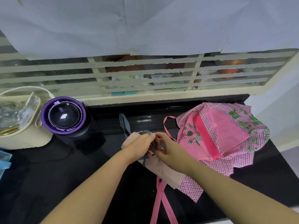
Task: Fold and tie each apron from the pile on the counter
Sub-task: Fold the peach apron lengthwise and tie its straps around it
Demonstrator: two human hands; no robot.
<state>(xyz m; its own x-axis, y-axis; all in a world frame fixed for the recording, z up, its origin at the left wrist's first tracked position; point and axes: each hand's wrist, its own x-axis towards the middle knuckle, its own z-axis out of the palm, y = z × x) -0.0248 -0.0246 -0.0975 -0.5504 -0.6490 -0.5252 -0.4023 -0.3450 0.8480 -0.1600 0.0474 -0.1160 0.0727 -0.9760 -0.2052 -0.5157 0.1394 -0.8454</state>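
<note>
Just left of the pink apron pile [218, 135] on the worktop [80, 175], the folded peach apron [163, 169] looks soft and light. The left hand [140, 146] and right hand [169, 150] pinch its limp grey strap [124, 125], which is best held close to the knot.

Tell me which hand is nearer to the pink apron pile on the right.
Right. The right hand sits just left of the pink apron pile; the left hand is beyond it, further left, both pinching the grey strap.
</note>
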